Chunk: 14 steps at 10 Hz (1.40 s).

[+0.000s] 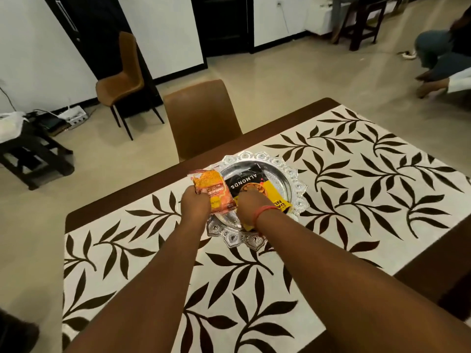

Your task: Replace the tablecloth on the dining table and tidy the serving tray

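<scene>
A white tablecloth (pixel 356 174) with dark leaf prints covers the dark wooden dining table (pixel 254 135). On it, near the far edge, sits a round silver serving tray (pixel 288 171) with a scalloped rim. My left hand (pixel 195 203) grips an orange snack packet (pixel 212 191) over the tray's left side. My right hand (pixel 248 207) holds the lower part of a black and yellow almonds packet (pixel 251 182) that lies in the tray. A red band circles my right wrist.
A brown chair (pixel 201 118) stands at the table's far edge, right behind the tray. Another brown chair (pixel 125 77) stands by the wall. A dark low stand (pixel 33 149) sits at left. A person crouches on the floor (pixel 443 57) at far right.
</scene>
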Each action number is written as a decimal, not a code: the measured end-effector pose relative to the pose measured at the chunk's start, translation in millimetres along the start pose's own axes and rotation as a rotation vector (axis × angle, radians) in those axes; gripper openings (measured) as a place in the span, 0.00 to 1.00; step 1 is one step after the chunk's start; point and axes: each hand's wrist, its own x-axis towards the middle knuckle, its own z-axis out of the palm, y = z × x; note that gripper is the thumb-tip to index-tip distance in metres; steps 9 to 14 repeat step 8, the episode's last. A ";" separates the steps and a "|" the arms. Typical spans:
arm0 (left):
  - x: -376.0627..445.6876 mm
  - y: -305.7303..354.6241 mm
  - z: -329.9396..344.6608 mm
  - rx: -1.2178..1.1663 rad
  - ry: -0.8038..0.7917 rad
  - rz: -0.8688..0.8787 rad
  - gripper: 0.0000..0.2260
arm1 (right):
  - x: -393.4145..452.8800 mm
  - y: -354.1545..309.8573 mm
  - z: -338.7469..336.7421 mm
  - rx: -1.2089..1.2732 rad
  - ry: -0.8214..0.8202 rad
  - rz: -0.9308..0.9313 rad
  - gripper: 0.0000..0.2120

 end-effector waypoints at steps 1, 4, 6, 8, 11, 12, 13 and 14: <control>0.8 -3.0 11.1 0.045 -0.054 0.011 0.08 | 3.3 20.8 5.8 0.040 0.059 0.052 0.21; 2.8 0.5 31.3 0.387 -0.063 0.061 0.13 | -2.9 27.2 22.3 0.138 0.107 0.095 0.20; -9.6 5.1 20.1 0.724 -0.006 0.322 0.10 | -9.5 28.4 26.9 0.218 0.196 0.062 0.20; -13.6 -14.6 -7.5 0.805 0.005 0.522 0.11 | -33.0 22.7 36.2 0.195 0.281 0.027 0.17; -13.6 -14.6 -7.5 0.805 0.005 0.522 0.11 | -33.0 22.7 36.2 0.195 0.281 0.027 0.17; -13.6 -14.6 -7.5 0.805 0.005 0.522 0.11 | -33.0 22.7 36.2 0.195 0.281 0.027 0.17; -13.6 -14.6 -7.5 0.805 0.005 0.522 0.11 | -33.0 22.7 36.2 0.195 0.281 0.027 0.17; -13.6 -14.6 -7.5 0.805 0.005 0.522 0.11 | -33.0 22.7 36.2 0.195 0.281 0.027 0.17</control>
